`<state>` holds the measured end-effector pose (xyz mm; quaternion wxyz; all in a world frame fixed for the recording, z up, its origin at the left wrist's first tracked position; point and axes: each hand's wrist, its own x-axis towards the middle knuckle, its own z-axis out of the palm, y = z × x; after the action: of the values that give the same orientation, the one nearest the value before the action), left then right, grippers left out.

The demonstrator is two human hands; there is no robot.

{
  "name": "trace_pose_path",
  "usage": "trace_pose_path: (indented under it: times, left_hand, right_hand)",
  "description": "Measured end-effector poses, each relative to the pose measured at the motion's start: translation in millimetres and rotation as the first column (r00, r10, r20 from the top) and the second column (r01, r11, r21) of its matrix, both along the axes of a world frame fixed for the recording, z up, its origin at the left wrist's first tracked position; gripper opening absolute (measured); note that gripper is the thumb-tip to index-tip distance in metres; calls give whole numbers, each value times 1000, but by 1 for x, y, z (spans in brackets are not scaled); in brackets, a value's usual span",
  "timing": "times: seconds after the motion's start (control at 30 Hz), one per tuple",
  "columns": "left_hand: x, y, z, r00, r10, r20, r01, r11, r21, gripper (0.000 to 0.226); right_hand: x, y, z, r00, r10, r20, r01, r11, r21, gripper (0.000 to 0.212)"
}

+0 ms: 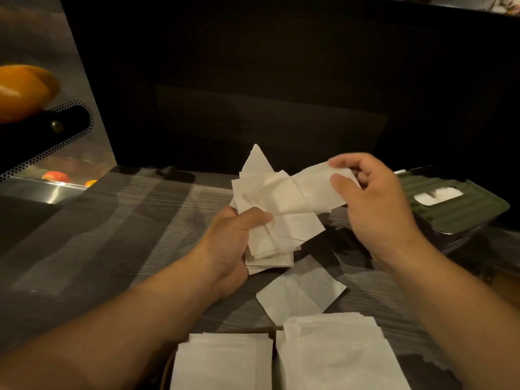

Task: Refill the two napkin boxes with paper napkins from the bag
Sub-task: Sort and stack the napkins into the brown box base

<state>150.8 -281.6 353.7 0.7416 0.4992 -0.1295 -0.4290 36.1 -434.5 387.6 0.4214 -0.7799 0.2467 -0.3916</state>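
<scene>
I see my left hand (228,240) gripping a loose, fanned bundle of napkins (277,220), thumb pressed over the top sheets and fingers curled beneath, held just above the middle of the surface (112,220). My right hand (371,198) pinches the far end of a single napkin (312,192) between thumb and forefinger; its long axis runs left to right, its other end lying over the bundle. So the sheet lies directly left of my right fingers, and the left hand is nearer the bundle. The green napkin box (450,204) with a ribbed lid sits closed at the right edge, just beyond my right hand, white paper showing in its slot. One napkin (301,294) lies flat on the surface; two neat stacks (281,358) sit at the near edge. The paper is thin, soft and creased, the surface dark and streaky. I judge I'm squaring the bundle before loading
</scene>
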Motion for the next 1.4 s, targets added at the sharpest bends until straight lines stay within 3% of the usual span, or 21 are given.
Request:
trace_pose_path:
  times: [0.07, 0.13, 0.23, 0.33, 0.43, 0.53, 0.6, 0.73, 0.9, 1.03, 1.23, 1.4]
  left_hand:
    - [0, 0, -1, 1000, 4, -5, -4, 1000, 3, 31]
    - [-1, -1, -1, 1000, 1, 8, -1, 1000, 1, 32]
    - [-3, -2, -1, 999, -11, 46, 11, 1000, 2, 32]
    - [-5, -1, -2, 995, -34, 92, 32, 999, 20, 31]
    - [-6, 0, -4, 986, -48, 161, 41, 998, 48, 36]
    - [-7, 0, -4, 980, -65, 190, 58, 997, 42, 35]
    - [-7, 1, -4, 979, -68, 195, 60, 997, 45, 32]
    - [-7, 1, -2, 975, -109, 192, 106, 994, 27, 33]
    - [-7, 0, -1, 968, -145, 206, 144, 989, 20, 39]
    - [-8, 2, 0, 957, -189, 219, 188, 982, 26, 35]
    - [-8, 2, -1, 959, -204, 196, 204, 979, 22, 35]
    - [-6, 4, 1, 969, -206, 139, 207, 978, 4, 31]
  right_hand:
    - [-5, 3, 9, 998, 31, 51, -30, 999, -14, 31]
    - [-12, 3, 28, 999, 12, 40, -6, 988, -154, 31]
    - [-30, 3, 66, 969, 66, -238, -156, 909, -386, 13]
    - [-51, 9, 90, 933, 193, -305, -314, 852, -420, 13]
    - [-56, 25, 96, 812, 349, -468, -514, 808, -288, 21]
    - [-44, 27, 84, 746, 311, -589, -540, 800, -261, 17]
    - [-35, 24, 72, 751, 272, -602, -502, 827, -254, 9]
    - [-27, 16, 53, 760, 276, -588, -465, 863, -197, 16]
    - [-18, 13, 40, 848, 134, -513, -399, 798, -452, 22]
    - [-14, 10, 30, 837, 132, -530, -405, 801, -440, 34]
    - [-13, 4, 23, 856, 127, -500, -372, 823, -428, 19]
    - [-11, 2, 25, 852, 205, -481, -375, 881, -288, 54]
